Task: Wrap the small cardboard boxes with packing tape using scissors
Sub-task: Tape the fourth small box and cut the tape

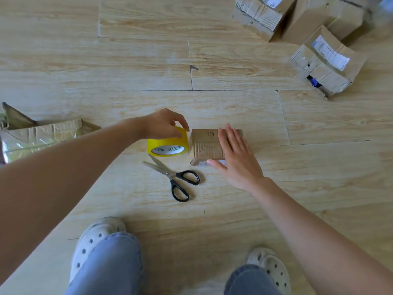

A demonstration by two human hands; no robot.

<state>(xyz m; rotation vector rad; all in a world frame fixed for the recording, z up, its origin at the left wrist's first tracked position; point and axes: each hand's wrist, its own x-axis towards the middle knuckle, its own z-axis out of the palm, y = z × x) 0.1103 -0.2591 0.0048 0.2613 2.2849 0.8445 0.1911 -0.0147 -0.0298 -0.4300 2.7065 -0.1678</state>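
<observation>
A small cardboard box point(205, 145) lies on the wooden floor at the middle of the view. My right hand point(236, 158) rests flat on its right part with straight fingers. Touching the box's left end stands a yellow roll of packing tape point(165, 145). My left hand point(163, 124) grips the top of the roll, the fingers curled over its rim. Black-handled scissors point(176, 177) lie on the floor just in front of the roll and box, blades shut and pointing up-left.
Several other cardboard boxes point(323, 60) with labels stand at the far right. A flattened, tape-covered piece of cardboard point(42, 137) lies at the left edge. My two feet in pale clogs point(95, 241) are at the bottom.
</observation>
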